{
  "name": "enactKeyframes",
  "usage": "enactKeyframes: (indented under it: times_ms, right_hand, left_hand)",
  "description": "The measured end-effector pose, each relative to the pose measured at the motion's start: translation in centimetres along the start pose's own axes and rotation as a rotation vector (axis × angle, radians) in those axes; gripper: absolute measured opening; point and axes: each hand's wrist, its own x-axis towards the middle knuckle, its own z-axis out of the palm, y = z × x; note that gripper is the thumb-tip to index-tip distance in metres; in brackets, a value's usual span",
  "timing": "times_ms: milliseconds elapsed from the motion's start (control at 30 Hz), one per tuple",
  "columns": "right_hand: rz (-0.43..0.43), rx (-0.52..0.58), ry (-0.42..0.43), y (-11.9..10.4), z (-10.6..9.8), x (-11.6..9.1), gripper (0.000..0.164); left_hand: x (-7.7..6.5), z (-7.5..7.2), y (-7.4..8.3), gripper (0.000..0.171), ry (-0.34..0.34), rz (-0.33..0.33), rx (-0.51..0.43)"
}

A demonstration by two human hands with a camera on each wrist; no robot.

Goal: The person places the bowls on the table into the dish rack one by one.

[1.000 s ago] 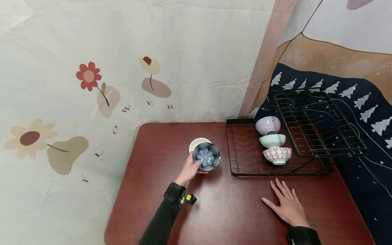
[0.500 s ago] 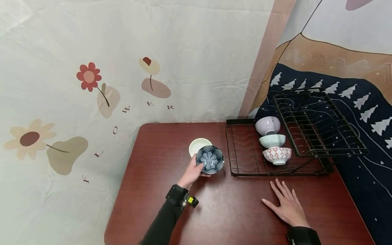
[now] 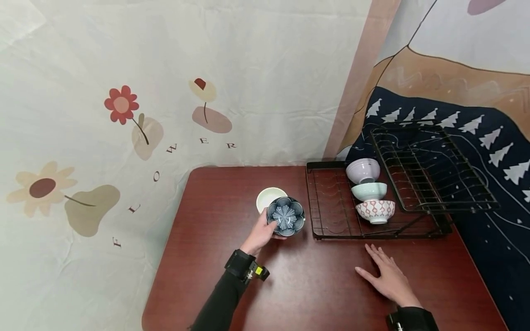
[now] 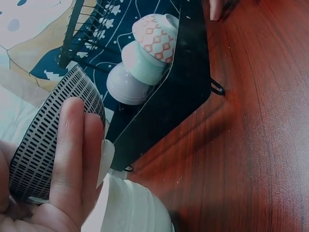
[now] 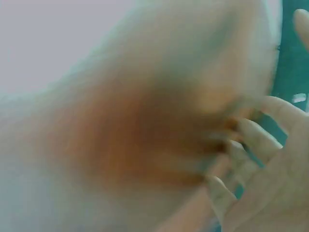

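My left hand (image 3: 260,233) grips a blue bowl (image 3: 285,217) with a flower pattern inside, thumb over its near rim and fingers beneath. In the left wrist view the outside of this bowl (image 4: 50,130) shows dark dashes on white, and two fingers (image 4: 72,150) lie along it. Just behind it on the table stands a pale cream bowl (image 3: 269,196), partly hidden by the blue one. My right hand (image 3: 388,276) is over the table in front of the rack, fingers extended and holding nothing. The right wrist view is mostly blurred.
A black wire dish rack (image 3: 331,237) stands at the table's right. In it lean a lilac bowl (image 3: 363,170), a mint bowl (image 3: 369,191) and a red-patterned white bowl (image 3: 376,210) in a row. A raised upper wire shelf (image 3: 447,204) overhangs to the right.
My left hand has carried the blue bowl slightly right and toward me, uncovering more of the cream bowl. The right hand's fingers have drawn closer together, with its wrist slightly shifted.
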Motion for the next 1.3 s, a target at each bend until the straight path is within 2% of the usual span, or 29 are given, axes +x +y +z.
enactKeyframes:
  times_ms: [67,133,233,300,433,567,667,767,933,1033,1100,1200,1300]
  right_hand:
    - [-0.047,0.031,0.055,-1.6,-0.3,-0.5,0.083]
    - [-0.13,0.123,0.142,-3.4,0.0,-1.0,0.07]
    - [-0.276,0.345,0.254,-6.0,1.2,-1.1,0.063]
    - [-0.33,0.49,0.286,-7.4,1.9,-0.8,0.064]
    - [-0.36,0.73,0.264,-9.4,2.3,0.4,0.065]
    - [-0.322,0.902,0.133,-11.6,1.5,2.4,0.069]
    - [-0.273,0.953,0.047,-13.5,0.7,3.9,0.069]
    - [-0.236,0.95,-0.023,-15.1,0.3,5.3,0.066]
    - [-0.179,0.981,-0.039,-16.4,1.1,6.8,0.06]
    - [-0.21,1.033,-0.014,-15.9,2.3,7.4,0.064]
    - [-0.268,1.039,0.025,-14.9,3.4,8.2,0.067]
    - [-0.326,0.979,0.134,-13.4,5.2,9.6,0.065]
    - [-0.327,0.929,0.243,-12.2,6.5,10.5,0.063]
  left_hand:
    - [-0.1,0.2,0.0,0.054,0.0,-0.002,0.004]
    - [-0.2,0.4,0.0,0.054,-0.005,-0.003,0.001]
    - [-0.3,0.6,0.1,0.052,-0.013,-0.001,-0.001]
    - [-0.3,0.8,0.1,0.053,-0.021,-0.005,-0.005]
    - [-0.4,1.3,0.1,0.055,-0.048,-0.017,-0.009]
    - [-0.5,1.7,0.0,0.054,-0.089,-0.005,-0.008]
    - [-0.6,2.1,0.1,0.055,-0.116,-0.002,-0.007]
    - [-0.6,2.5,0.2,0.057,-0.143,-0.013,-0.004]
    - [-0.5,2.9,0.2,0.052,-0.158,-0.013,0.019]
    - [-0.5,2.8,0.2,0.05,-0.156,-0.013,0.027]
    - [-0.5,2.8,0.1,0.049,-0.16,-0.015,0.033]
    - [-0.4,2.9,0.2,0.051,-0.179,-0.022,0.026]
    - [-0.4,3.1,0.2,0.055,-0.195,-0.029,0.023]
